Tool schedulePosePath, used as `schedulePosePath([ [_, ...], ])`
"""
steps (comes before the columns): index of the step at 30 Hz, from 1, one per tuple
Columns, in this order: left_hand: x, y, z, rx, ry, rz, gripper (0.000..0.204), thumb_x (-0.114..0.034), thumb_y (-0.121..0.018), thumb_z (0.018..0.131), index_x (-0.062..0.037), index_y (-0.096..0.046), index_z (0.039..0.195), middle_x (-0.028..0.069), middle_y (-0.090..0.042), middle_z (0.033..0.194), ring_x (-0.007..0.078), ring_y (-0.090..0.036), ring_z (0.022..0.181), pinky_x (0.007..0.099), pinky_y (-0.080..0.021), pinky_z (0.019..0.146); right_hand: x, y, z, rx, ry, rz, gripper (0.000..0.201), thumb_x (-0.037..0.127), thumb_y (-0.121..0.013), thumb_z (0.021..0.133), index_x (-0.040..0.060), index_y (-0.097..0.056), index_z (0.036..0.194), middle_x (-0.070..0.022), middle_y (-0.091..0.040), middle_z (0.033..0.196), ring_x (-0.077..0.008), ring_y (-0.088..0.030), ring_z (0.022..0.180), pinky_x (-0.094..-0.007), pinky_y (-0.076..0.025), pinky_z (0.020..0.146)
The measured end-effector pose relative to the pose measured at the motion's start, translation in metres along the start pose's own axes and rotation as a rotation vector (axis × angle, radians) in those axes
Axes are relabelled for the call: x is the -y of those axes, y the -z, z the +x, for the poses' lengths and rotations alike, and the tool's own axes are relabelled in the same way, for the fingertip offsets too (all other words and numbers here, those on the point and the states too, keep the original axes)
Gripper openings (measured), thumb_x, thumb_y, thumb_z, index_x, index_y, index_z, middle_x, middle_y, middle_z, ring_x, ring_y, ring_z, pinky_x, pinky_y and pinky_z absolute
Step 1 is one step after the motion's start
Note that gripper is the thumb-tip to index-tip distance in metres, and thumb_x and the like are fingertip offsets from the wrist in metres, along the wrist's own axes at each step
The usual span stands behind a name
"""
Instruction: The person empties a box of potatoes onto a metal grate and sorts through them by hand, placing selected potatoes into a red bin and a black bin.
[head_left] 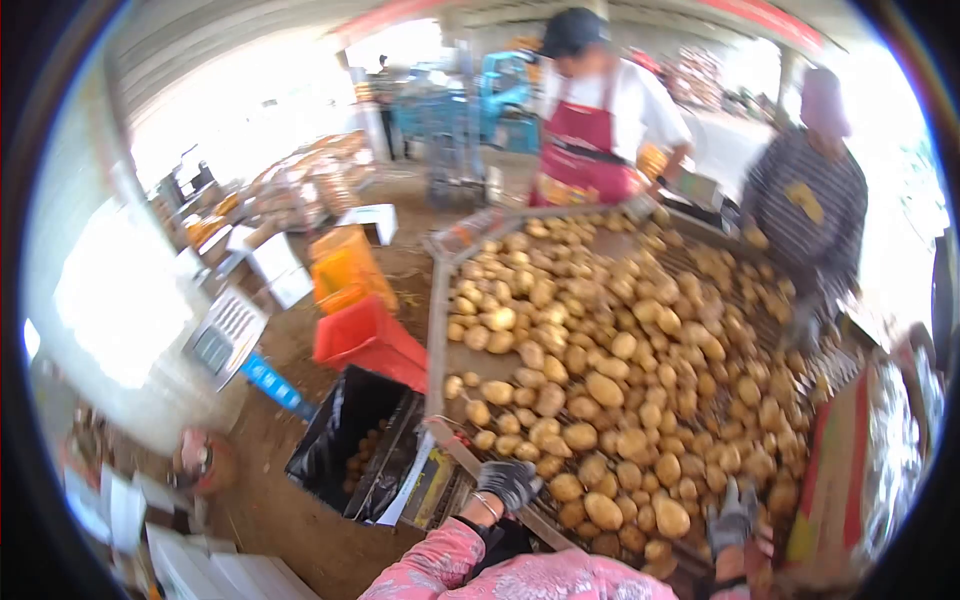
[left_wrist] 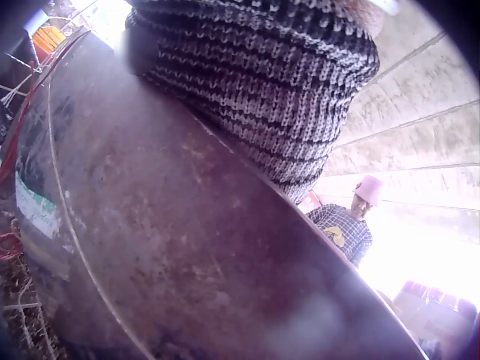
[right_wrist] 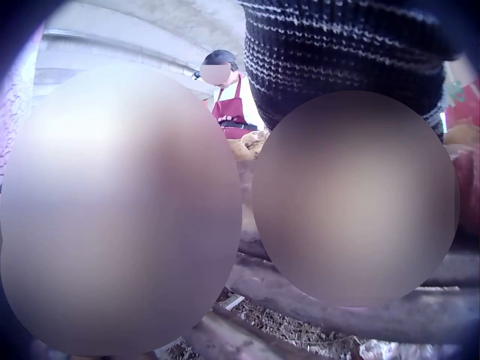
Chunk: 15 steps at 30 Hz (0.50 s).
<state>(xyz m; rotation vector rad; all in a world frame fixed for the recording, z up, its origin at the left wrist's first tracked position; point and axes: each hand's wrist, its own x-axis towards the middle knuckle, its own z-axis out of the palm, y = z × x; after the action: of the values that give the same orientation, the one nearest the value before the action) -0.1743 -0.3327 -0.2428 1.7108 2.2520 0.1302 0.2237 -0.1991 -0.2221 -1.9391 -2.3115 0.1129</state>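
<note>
Several potatoes lie heaped over a wide metal-rimmed sorting table in the head view. My left hand, in a grey knit glove, rests at the table's near left edge, beside the potatoes. The left wrist view has the striped glove lying over the top of a worn metal side panel, its fingertips hidden. At the near right, my right hand reaches onto the potatoes with its gloved fingers extended. Large blurred patches cover much of the right wrist view below the dark glove cuff.
A box lined with black plastic, holding some potatoes, stands left of the table. Beyond it are a red crate and an orange crate. Across the table stand a person in a red apron and another in a checked top.
</note>
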Motion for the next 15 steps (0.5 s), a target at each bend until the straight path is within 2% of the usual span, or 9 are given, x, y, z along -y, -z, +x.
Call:
schedulePosePath([
  [2, 0.011, -0.017, 0.006, 0.023, 0.013, 0.007, 0.033, -0.044, -0.051, 0.08, -0.0151, -0.066, 0.08, 0.0112, -0.067, 0.081, 0.032, -0.065, 0.08, 0.0462, -0.049, 0.066, 0.012, 0.008, -0.001, -0.098, 0.041, 0.035, 0.067, 0.031, -0.072, 0.071, 0.0116, -0.048, 0.131, -0.0238, -0.039, 0.138, -0.0385, -0.038, 0.126, -0.0466, -0.03, 0.107],
  [3, 0.031, -0.042, 0.008, -0.05, -0.016, -0.145, 0.032, -0.044, -0.052, 0.079, -0.0152, -0.066, 0.079, 0.0111, -0.067, 0.083, 0.0329, -0.064, 0.08, 0.045, -0.049, 0.066, 0.014, 0.012, -0.001, -0.131, 0.044, 0.046, 0.064, 0.034, -0.07, 0.073, 0.0131, -0.05, 0.129, -0.0226, -0.04, 0.138, -0.0375, -0.039, 0.126, -0.0459, -0.031, 0.106],
  [4, 0.016, -0.02, 0.007, 0.034, -0.029, 0.02, 0.033, -0.044, -0.051, 0.08, -0.0142, -0.065, 0.078, 0.0133, -0.066, 0.081, 0.0339, -0.064, 0.079, 0.0457, -0.049, 0.066, 0.016, 0.021, 0.001, -0.058, 0.014, 0.053, 0.063, 0.038, -0.069, 0.073, 0.0149, -0.051, 0.129, -0.0217, -0.041, 0.138, -0.0366, -0.039, 0.126, -0.0455, -0.032, 0.106],
  [5, 0.088, -0.12, 0.03, -0.079, 0.042, -0.298, 0.034, -0.044, -0.054, 0.079, -0.0125, -0.065, 0.078, 0.0156, -0.065, 0.076, 0.0349, -0.063, 0.075, 0.0464, -0.048, 0.065, 0.017, 0.025, 0.003, -0.024, 0.005, 0.043, 0.061, 0.04, -0.068, 0.074, 0.0153, -0.052, 0.127, -0.021, -0.041, 0.138, -0.0354, -0.039, 0.127, -0.0444, -0.032, 0.105],
  [6, 0.01, -0.014, 0.007, -0.076, 0.015, 0.006, 0.033, -0.043, -0.058, 0.079, -0.011, -0.065, 0.076, 0.017, -0.064, 0.073, 0.0357, -0.063, 0.073, 0.0469, -0.048, 0.065, 0.015, 0.022, 0.002, -0.032, 0.021, 0.038, 0.06, 0.04, -0.068, 0.074, 0.0149, -0.052, 0.126, -0.0203, -0.041, 0.137, -0.0367, -0.039, 0.126, -0.047, -0.032, 0.104],
  [10, 0.001, -0.004, 0.006, -0.083, 0.02, 0.055, 0.031, -0.04, -0.061, 0.079, -0.0089, -0.067, 0.079, 0.0168, -0.066, 0.078, 0.0353, -0.063, 0.076, 0.0453, -0.048, 0.069, 0.031, 0.048, -0.012, 0.064, 0.106, 0.06, 0.057, 0.033, -0.065, 0.075, 0.0135, -0.051, 0.126, -0.0185, -0.04, 0.138, -0.0429, -0.043, 0.119, -0.0544, -0.032, 0.101],
  [13, 0.004, -0.006, 0.007, -0.075, 0.008, 0.026, 0.03, -0.038, -0.063, 0.079, -0.0076, -0.067, 0.08, 0.0153, -0.066, 0.077, 0.0348, -0.063, 0.075, 0.0447, -0.048, 0.069, 0.039, 0.025, -0.02, -0.001, 0.268, 0.065, 0.05, 0.024, -0.061, 0.077, 0.0133, -0.053, 0.126, -0.019, -0.041, 0.136, -0.0507, -0.041, 0.117, -0.0543, -0.033, 0.102],
  [14, 0.002, -0.005, 0.008, -0.059, 0.001, 0.033, 0.03, -0.038, -0.063, 0.079, -0.0076, -0.067, 0.08, 0.0153, -0.066, 0.077, 0.0348, -0.063, 0.075, 0.0447, -0.048, 0.069, 0.038, 0.027, -0.02, 0.01, 0.254, 0.07, 0.05, 0.024, -0.061, 0.077, 0.0133, -0.053, 0.126, -0.019, -0.041, 0.136, -0.0507, -0.041, 0.117, -0.0543, -0.033, 0.102],
  [15, 0.0, -0.003, 0.008, -0.043, 0.024, 0.028, 0.03, -0.037, -0.064, 0.079, -0.0072, -0.067, 0.08, 0.0148, -0.066, 0.076, 0.0343, -0.063, 0.074, 0.0443, -0.048, 0.069, 0.035, 0.031, -0.018, 0.11, 0.293, 0.091, 0.048, 0.026, -0.061, 0.078, 0.0122, -0.054, 0.124, -0.0202, -0.042, 0.134, -0.0454, -0.042, 0.12, -0.0539, -0.03, 0.105],
])
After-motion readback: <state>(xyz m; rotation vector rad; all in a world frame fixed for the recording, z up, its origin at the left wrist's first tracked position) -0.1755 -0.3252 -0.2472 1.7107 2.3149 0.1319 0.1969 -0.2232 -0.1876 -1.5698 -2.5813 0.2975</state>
